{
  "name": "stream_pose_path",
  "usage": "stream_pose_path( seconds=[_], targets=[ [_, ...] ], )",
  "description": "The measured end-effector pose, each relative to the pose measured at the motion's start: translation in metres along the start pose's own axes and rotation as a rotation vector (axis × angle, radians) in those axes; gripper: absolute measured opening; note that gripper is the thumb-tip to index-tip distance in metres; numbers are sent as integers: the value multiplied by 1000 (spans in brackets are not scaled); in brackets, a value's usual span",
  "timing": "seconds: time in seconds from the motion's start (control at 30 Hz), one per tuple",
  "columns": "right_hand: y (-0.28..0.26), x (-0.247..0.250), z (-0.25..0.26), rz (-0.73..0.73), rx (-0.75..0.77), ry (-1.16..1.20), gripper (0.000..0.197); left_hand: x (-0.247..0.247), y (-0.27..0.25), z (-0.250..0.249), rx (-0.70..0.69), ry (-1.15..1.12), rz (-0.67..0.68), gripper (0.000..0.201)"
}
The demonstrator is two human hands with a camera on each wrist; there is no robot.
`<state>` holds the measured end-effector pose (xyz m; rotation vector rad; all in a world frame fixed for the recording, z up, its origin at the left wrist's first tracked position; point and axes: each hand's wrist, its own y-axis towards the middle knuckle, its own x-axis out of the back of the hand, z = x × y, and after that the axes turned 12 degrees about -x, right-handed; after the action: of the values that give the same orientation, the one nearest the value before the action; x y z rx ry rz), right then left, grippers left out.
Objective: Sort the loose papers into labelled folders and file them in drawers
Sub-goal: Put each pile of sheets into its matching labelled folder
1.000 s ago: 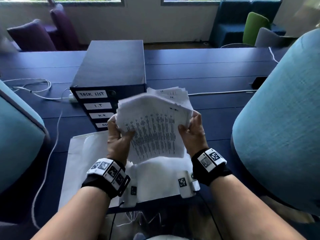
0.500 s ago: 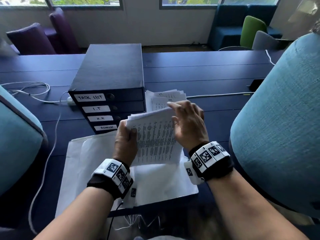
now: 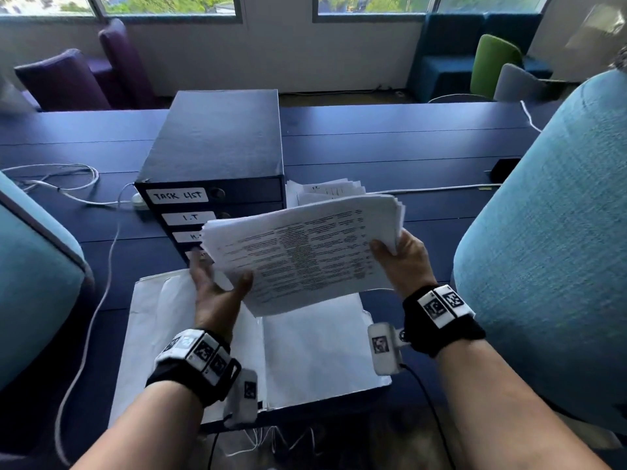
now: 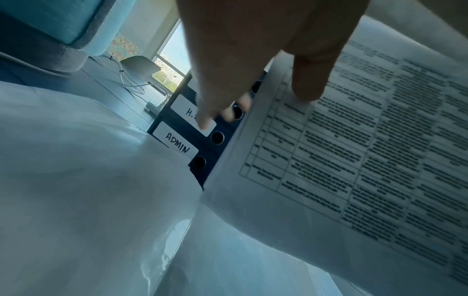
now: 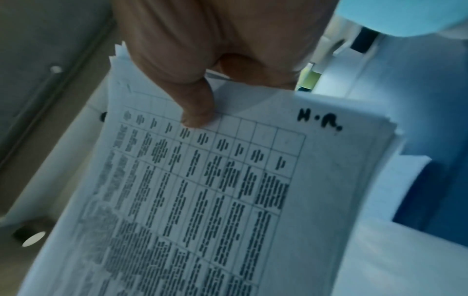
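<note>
I hold a thick stack of printed papers (image 3: 305, 252) lengthwise above the table, in front of the drawer unit (image 3: 217, 147). My left hand (image 3: 217, 283) pinches its near-left corner, thumb on top and fingers beneath. At the right end my right hand (image 3: 397, 252) grips the stack, thumb on the top sheet (image 5: 228, 190), which carries a handwritten "H.R." (image 5: 319, 120). The dark blue drawers have white labels TASK LIST (image 3: 178, 195), I.T, H.R (image 4: 190, 112) and ADMIN (image 4: 177, 144). White folders (image 3: 305, 351) lie open on the table under the stack.
A second pile of papers (image 3: 322, 189) lies right of the drawer unit. Teal chair backs stand close at the left (image 3: 27, 266) and right (image 3: 543, 249). White cables (image 3: 78, 178) trail on the left of the dark blue table (image 3: 390, 147); a small black object (image 3: 505, 167) sits far right.
The stack was upright in both hands, then my right hand lay across its top sheets. Now the stack is turned sideways and held at both ends.
</note>
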<state>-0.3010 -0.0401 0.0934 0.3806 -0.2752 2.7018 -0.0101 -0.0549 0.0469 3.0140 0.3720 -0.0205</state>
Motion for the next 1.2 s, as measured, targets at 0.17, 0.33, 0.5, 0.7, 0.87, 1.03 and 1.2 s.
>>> stream_pose_path(
  seconds=[0.17, 0.33, 0.5, 0.7, 0.87, 1.03, 1.2],
  targets=[
    [-5, -3, -12, 34, -42, 288, 15, -21, 2, -21, -49, -137, 20, 32],
    [-10, -5, -26, 84, -53, 313, 33, -20, 0, -17, -38, -158, 18, 38],
    [-18, -16, -50, -10, -101, 195, 28, -23, -15, 2, 23, -35, 43, 41],
    [-8, -11, -32, -11, -47, 326, 31, -26, -1, -14, -55, -84, 35, 37],
    [-12, -14, -53, -2, -163, 273, 32, -28, -6, -2, -23, 9, 31, 35],
    [-15, -21, -51, -43, -162, 243, 34, -29, 0, 0, -68, 217, 24, 46],
    [4, -8, -21, -195, 159, -244, 5, -31, 15, -18, -639, 751, 137, 65]
  ],
)
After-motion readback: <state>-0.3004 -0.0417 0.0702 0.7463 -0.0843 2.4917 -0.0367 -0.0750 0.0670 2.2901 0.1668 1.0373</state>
